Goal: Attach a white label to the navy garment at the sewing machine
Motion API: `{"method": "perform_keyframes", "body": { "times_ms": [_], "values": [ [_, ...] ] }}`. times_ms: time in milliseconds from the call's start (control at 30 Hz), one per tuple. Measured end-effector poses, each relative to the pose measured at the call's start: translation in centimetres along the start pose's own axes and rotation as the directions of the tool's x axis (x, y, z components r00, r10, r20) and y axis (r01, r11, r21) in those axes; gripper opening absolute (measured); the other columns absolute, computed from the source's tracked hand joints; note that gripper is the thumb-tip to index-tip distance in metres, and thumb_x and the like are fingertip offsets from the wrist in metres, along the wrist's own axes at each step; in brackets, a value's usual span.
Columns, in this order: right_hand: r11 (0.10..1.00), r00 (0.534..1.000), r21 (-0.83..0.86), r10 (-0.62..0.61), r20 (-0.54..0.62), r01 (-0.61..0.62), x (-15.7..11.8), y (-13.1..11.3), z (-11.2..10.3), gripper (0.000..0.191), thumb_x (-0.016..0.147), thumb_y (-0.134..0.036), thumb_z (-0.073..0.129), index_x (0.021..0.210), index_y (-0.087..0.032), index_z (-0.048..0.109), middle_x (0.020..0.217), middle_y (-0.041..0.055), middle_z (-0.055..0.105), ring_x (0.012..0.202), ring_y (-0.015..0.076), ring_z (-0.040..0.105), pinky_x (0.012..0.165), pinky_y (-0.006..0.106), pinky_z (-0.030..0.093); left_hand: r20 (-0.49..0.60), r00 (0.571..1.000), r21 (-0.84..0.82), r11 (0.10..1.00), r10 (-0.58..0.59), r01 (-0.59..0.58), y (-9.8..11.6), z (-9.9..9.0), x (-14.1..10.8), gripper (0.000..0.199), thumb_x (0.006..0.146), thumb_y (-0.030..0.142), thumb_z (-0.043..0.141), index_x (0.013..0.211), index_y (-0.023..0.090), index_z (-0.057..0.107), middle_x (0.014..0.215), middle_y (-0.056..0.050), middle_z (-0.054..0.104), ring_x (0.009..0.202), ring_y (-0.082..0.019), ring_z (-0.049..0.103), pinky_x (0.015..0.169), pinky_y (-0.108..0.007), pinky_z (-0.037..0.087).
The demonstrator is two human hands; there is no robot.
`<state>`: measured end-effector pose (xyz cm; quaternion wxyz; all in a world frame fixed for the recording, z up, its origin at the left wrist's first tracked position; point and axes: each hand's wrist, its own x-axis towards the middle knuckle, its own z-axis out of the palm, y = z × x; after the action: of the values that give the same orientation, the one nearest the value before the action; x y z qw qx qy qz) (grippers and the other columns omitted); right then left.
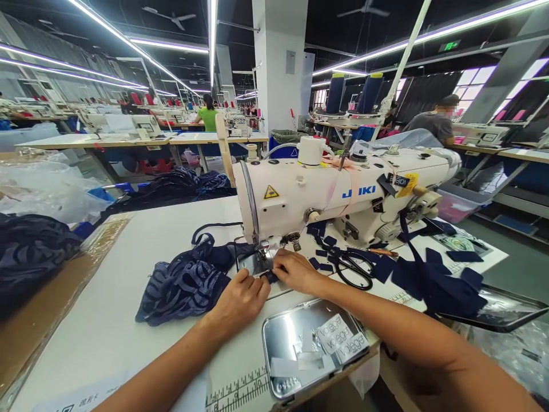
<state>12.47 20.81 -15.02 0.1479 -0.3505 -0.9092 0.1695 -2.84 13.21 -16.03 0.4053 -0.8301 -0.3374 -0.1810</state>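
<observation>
Closest to me, at the near edge of the counter, a metal tray holds white woven labels; its lower corner hangs past the counter's edge, and the printed ruler beside it is cut off by the frame. Both my forearms reach forward over this edge. My left hand lies knuckles-up, fingers curled and pressing a small dark piece of fabric flat; the fingertips are tucked under, so I cannot tell how much they pinch. My right hand comes in from the right, fingers bent down onto the same piece, just in front of the presser foot. The needle itself is too small to make out. Left of my hands a heap of navy lace garment lies bunched, touching the machine bed. Black scissors rest right of my hand among navy scraps. Behind them stands the white sewing machine, toward the far edge.
</observation>
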Motion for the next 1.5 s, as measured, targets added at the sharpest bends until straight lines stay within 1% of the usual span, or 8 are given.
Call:
{"method": "perform_keyframes", "body": {
  "times_ms": [167, 367, 633, 733, 833, 933, 1133, 1500],
  "values": [
    [0.999, 0.999, 0.041, 0.034, -0.001, -0.034, 0.1, -0.1, 0.0, 0.011, 0.075, -0.016, 0.044, 0.069, -0.01, 0.051, 0.078, 0.0005, 0.049, 0.074, 0.0081, 0.043, 0.067, 0.02, 0.03, 0.017, 1.0, -0.015, 1.0, 0.02, -0.02, -0.1, 0.1, 0.3, 0.009, 0.075, 0.004, 0.04, 0.08, 0.002, 0.048, 0.057, -0.004, 0.042, 0.051, -0.013, 0.037, 0.057, -0.028, 0.027],
    [1.0, 1.0, 0.01, -0.014, -0.002, 0.014, -0.1, 0.1, 0.1, 0.012, 0.076, -0.017, 0.042, 0.07, -0.01, 0.049, 0.078, 0.0007, 0.048, 0.073, 0.0084, 0.042, 0.067, 0.021, 0.029, 0.027, 0.999, -0.032, 0.999, 0.04, -0.04, -0.2, 0.1, 0.3, 0.015, 0.075, 0.003, 0.04, 0.088, 0.001, 0.046, 0.058, -0.003, 0.042, 0.051, -0.013, 0.037, 0.057, -0.028, 0.029],
    [0.995, 0.997, -0.061, -0.082, 0.0, 0.082, -0.3, 0.2, 0.0, 0.014, 0.079, -0.018, 0.04, 0.073, -0.01, 0.05, 0.083, 0.0012, 0.046, 0.077, 0.0101, 0.04, 0.073, 0.024, 0.03, 0.043, 0.998, -0.07, 0.997, 0.048, -0.045, -0.3, 0.4, 0.3, 0.017, 0.073, 0.001, 0.038, 0.076, 0.002, 0.055, 0.058, -0.005, 0.043, 0.05, -0.013, 0.037, 0.056, -0.028, 0.029],
    [0.991, 0.991, 0.05, -0.118, -0.064, 0.121, -0.4, 0.5, 0.1, 0.011, 0.076, -0.019, 0.047, 0.072, -0.011, 0.054, 0.079, 0.0, 0.048, 0.075, 0.0086, 0.042, 0.071, 0.023, 0.032, 0.061, 0.997, -0.082, 0.996, 0.045, -0.04, -0.2, 0.5, 0.3, 0.014, 0.07, 0.002, 0.042, 0.073, 0.004, 0.056, 0.057, -0.005, 0.042, 0.05, -0.014, 0.036, 0.056, -0.028, 0.028],
    [0.973, 0.985, 0.172, -0.142, -0.095, 0.156, -0.6, 1.0, 0.2, 0.013, 0.075, -0.018, 0.051, 0.081, -0.015, 0.061, 0.084, -0.0024, 0.052, 0.08, 0.0069, 0.045, 0.076, 0.022, 0.034, 0.066, 0.997, -0.076, 0.997, 0.036, -0.031, -0.1, 0.6, 0.2, 0.013, 0.069, 0.002, 0.044, 0.073, 0.004, 0.055, 0.057, -0.004, 0.041, 0.05, -0.014, 0.037, 0.055, -0.028, 0.027],
    [0.976, 0.984, 0.132, -0.171, -0.051, 0.176, -0.9, 1.3, 0.1, 0.02, 0.075, -0.017, 0.05, 0.091, -0.018, 0.063, 0.091, -0.0015, 0.051, 0.085, 0.0086, 0.045, 0.08, 0.026, 0.033, 0.067, 0.998, -0.08, 0.997, 0.021, -0.016, -0.1, 0.6, 0.3, 0.014, 0.07, 0.002, 0.042, 0.072, 0.004, 0.055, 0.057, -0.004, 0.041, 0.049, -0.014, 0.036, 0.055, -0.028, 0.027],
    [0.969, 0.972, 0.081, -0.234, -0.03, 0.235, -1.0, 1.7, -0.2, 0.022, 0.075, -0.017, 0.051, 0.094, -0.019, 0.062, 0.094, -0.0006, 0.05, 0.087, 0.0098, 0.044, 0.079, 0.026, 0.033, 0.112, 0.994, -0.112, 0.994, -0.005, 0.018, 0.0, 0.4, 0.5, 0.018, 0.07, 0.002, 0.04, 0.072, 0.004, 0.058, 0.057, -0.005, 0.042, 0.049, -0.015, 0.036, 0.056, -0.029, 0.028],
    [0.978, 0.982, 0.104, -0.186, 0.029, 0.182, -1.0, 1.8, -0.3, 0.023, 0.077, -0.017, 0.048, 0.096, -0.02, 0.061, 0.098, -0.0024, 0.048, 0.09, 0.0085, 0.042, 0.083, 0.026, 0.032, 0.106, 0.994, -0.098, 0.995, -0.023, 0.034, 0.1, 0.4, 0.4, 0.016, 0.07, 0.001, 0.04, 0.067, 0.005, 0.056, 0.056, -0.005, 0.04, 0.049, -0.015, 0.035, 0.054, -0.028, 0.025]
  ]
}}
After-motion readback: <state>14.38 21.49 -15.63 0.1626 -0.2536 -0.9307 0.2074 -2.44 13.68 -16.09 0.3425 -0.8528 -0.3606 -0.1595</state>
